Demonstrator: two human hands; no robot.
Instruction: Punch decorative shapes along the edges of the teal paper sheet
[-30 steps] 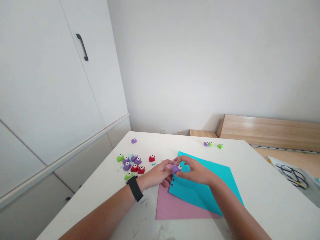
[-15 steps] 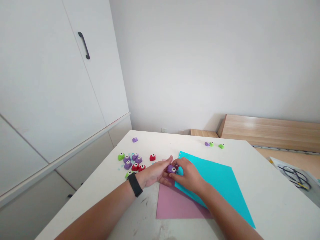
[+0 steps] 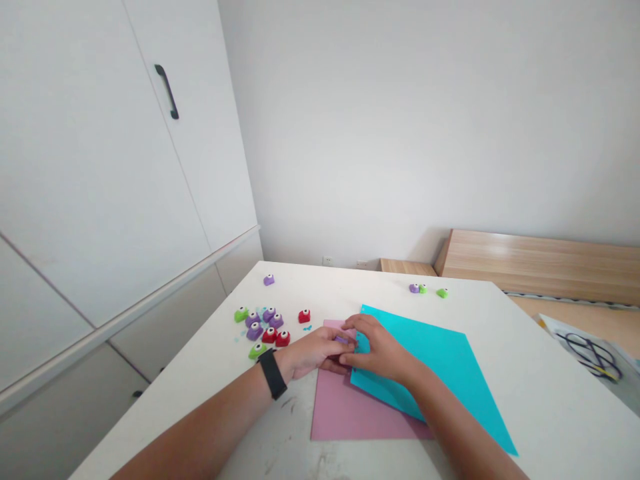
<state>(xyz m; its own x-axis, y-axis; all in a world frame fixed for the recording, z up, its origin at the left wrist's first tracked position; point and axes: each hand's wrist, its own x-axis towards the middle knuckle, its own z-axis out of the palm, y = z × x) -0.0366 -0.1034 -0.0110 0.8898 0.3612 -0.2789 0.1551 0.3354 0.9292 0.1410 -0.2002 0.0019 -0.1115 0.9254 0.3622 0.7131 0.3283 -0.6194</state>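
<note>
In the head view, grasps a mostly hidden purple punch (image 3: 341, 340) with the left hand (image 3: 316, 350), at the left edge of the turquoise sheet (image 3: 440, 360), over the pink sheet (image 3: 355, 417). Holds the right hand (image 3: 381, 350) bent just beside; cannot tell whether gripping anything.

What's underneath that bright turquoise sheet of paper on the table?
Under the bright turquoise paper sheet lies a flat pink sheet, showing along its left and near sides. How far the pink continues, or whether anything else lies beneath, cannot be seen: the turquoise covers it.
</note>
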